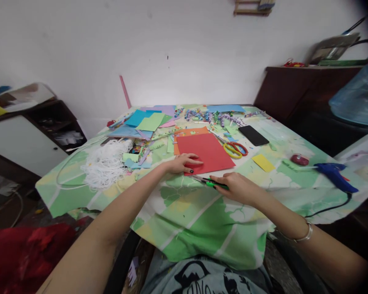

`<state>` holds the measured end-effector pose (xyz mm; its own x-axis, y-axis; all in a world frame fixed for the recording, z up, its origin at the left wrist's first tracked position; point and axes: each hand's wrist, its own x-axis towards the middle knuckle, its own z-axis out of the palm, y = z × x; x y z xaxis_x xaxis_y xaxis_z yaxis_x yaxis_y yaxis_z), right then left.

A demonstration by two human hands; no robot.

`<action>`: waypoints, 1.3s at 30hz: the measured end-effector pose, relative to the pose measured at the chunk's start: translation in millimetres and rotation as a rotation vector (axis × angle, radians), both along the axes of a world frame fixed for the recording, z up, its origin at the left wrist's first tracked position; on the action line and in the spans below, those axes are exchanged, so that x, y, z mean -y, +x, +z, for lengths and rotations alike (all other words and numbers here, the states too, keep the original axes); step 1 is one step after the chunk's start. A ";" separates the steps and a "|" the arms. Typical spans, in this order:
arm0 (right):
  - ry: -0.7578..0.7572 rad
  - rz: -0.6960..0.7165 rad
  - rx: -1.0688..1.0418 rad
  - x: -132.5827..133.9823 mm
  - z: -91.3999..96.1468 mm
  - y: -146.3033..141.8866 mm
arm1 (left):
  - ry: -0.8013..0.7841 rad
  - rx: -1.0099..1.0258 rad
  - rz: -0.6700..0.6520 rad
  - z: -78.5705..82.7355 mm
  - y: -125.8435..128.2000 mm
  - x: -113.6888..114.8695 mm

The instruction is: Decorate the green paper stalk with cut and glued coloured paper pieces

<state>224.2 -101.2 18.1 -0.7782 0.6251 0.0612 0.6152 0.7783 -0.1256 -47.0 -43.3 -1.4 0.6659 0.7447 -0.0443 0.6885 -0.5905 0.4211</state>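
My left hand (184,163) lies with its fingers stretched out on the near left part of a red paper sheet (207,149). My right hand (234,187) is closed around a green-and-black utility knife (209,182) at the near edge of the table. Its metal tip points left, close to the sheet's near edge; whether it touches the paper I cannot tell. Under the red sheet an orange sheet (190,132) sticks out at the back. Scissors with yellow handles (232,151) and scissors with red handles (241,148) lie just right of the paper.
A white cord heap (106,165) lies on the left, with coloured sheets (151,121) behind it. Curled paper strips (202,116) line the back. On the right are a black phone (253,135), a yellow paper piece (263,162) and a blue glue gun (335,175) with its cable.
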 end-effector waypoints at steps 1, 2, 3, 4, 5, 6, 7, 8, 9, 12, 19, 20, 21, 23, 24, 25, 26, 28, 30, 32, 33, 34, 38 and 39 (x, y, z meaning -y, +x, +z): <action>-0.001 -0.001 0.004 0.7 -0.3 -0.3 | 0.000 0.001 -0.001 0.0 -0.1 -0.1; 0.001 -0.006 0.008 1.5 -0.7 -0.9 | 0.001 0.001 -0.004 0.0 -0.1 -0.2; 0.004 -0.013 0.013 2.5 -1.2 -1.6 | 0.003 0.002 -0.005 0.0 -0.1 -0.3; 0.010 -0.024 0.019 3.8 -1.8 -2.5 | 0.004 0.003 -0.007 0.0 -0.2 -0.3; 0.019 -0.038 0.026 5.2 -2.4 -3.3 | 0.005 0.004 -0.009 0.0 -0.2 -0.3; 0.029 -0.054 0.034 6.5 -2.9 -4.1 | 0.005 0.005 -0.011 0.0 -0.1 -0.3; 0.039 -0.069 0.041 7.8 -3.2 -4.7 | 0.006 0.006 -0.012 0.0 -0.1 -0.3; 0.046 -0.079 0.047 8.8 -3.3 -5.0 | 0.006 0.007 -0.015 0.1 -0.1 -0.2; 0.047 -0.082 0.053 9.4 -3.3 -5.1 | 0.007 0.008 -0.017 0.2 0.0 -0.1; 0.037 -0.075 0.058 9.7 -2.7 -5.2 | 0.008 0.011 -0.016 0.3 0.1 0.3; 0.035 -0.081 0.050 10.0 -3.3 -10.0 | 0.008 0.020 -0.017 -2.3 -1.1 -1.0; 0.035 -0.084 0.054 10.2 -3.3 -9.9 | 0.008 0.023 -0.019 -2.7 -1.3 -1.3; 0.033 -0.085 0.058 10.4 -3.3 -9.7 | 0.007 0.025 -0.021 -3.0 -1.4 -1.5; 0.025 -0.079 0.060 11.1 -2.9 -9.3 | 0.005 0.029 -0.021 -3.3 -1.3 -1.7; 0.020 -0.075 0.057 11.7 -2.5 -9.3 | 0.003 0.031 -0.017 -3.3 -1.1 -1.7; 0.015 -0.068 0.052 12.7 -1.8 -9.6 | 0.000 0.035 -0.011 -3.2 -1.0 -1.6; 0.010 -0.060 0.046 13.9 -0.9 -10.1 | 0.001 0.041 -0.006 -3.1 -0.9 -1.4; -0.004 -0.033 0.028 17.2 1.8 -10.2 | 0.006 0.065 -0.008 -3.1 -1.1 -0.8; -0.031 -0.013 -0.004 20.8 5.4 -6.5 | 0.014 0.110 -0.022 -3.7 -2.2 0.6; -0.067 -0.026 -0.065 23.2 8.6 4.3 | 0.028 0.174 -0.022 -5.1 -4.1 2.9; -0.081 -0.048 -0.104 23.4 9.5 13.1 | 0.038 0.208 -0.014 -6.1 -5.0 4.3; -0.087 -0.080 -0.145 22.6 9.5 23.9 | 0.051 0.237 -0.005 -7.2 -5.9 6.0; 0.031 -0.322 -0.253 8.3 0.4 79.6 | 0.149 0.245 0.039 -12.5 -5.1 14.9; 0.081 -0.421 -0.254 2.0 -3.3 93.5 | 0.194 0.233 0.061 -13.8 -3.3 17.9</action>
